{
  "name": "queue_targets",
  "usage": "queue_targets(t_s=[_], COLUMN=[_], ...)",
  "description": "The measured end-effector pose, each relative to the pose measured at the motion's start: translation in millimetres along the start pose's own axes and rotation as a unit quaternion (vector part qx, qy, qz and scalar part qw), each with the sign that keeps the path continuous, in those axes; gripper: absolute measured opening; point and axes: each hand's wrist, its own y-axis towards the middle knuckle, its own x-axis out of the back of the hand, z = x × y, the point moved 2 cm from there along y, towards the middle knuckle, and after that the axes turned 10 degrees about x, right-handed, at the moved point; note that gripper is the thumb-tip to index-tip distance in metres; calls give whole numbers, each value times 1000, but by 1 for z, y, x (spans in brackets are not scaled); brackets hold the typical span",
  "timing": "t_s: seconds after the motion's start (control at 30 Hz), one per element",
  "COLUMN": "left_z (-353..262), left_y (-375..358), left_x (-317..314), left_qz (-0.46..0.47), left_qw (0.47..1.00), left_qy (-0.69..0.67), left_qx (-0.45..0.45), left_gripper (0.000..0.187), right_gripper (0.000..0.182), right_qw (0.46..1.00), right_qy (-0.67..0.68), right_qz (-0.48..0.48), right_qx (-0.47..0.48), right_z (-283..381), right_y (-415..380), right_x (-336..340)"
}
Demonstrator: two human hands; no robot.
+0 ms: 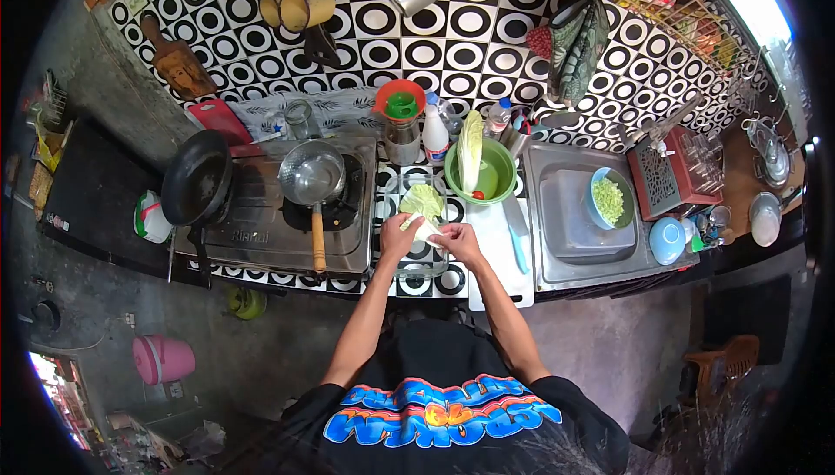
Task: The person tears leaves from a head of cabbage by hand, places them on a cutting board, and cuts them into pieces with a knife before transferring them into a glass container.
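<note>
My left hand (399, 238) and my right hand (460, 243) both grip a pale napa cabbage leaf (426, 230), fingers pinched on its two sides. Beneath them is a clear glass dish (421, 271) on the tiled counter. Another light green cabbage leaf (422, 198) lies in the dish, just beyond my hands. Behind to the right, a green bowl (500, 181) holds a standing piece of napa cabbage (470, 155) and a small red tomato (478, 195). A knife with a blue handle (521, 255) rests on the white cutting board (501, 288), right of my right hand.
Left, a saucepan (311, 172) sits on the gas stove (252, 237), beside a black wok (197, 179). A white bottle (434, 131) and a jar with a red funnel (401, 97) stand behind. In the sink (565, 270) is a bowl of chopped greens (611, 199).
</note>
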Motion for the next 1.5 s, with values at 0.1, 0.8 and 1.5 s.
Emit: queue_targets(t_s=[0.1, 0.8, 1.5], left_z=[1, 37, 45], left_y=[-2, -19, -10], left_x=[-8, -3, 1], left_qz=[-52, -32, -15], left_qw=[998, 998, 995], left_qy=[6, -42, -64], left_qx=[-29, -17, -81], left_gripper=[33, 17, 23], right_gripper=[20, 15, 20], right_qw=[1000, 887, 879], right_qy=[16, -453, -419], right_qz=[-10, -50, 0], right_qx=[-1, 77, 227], right_z=[-1, -34, 47], right_y=[2, 20, 11], right_x=[3, -16, -6])
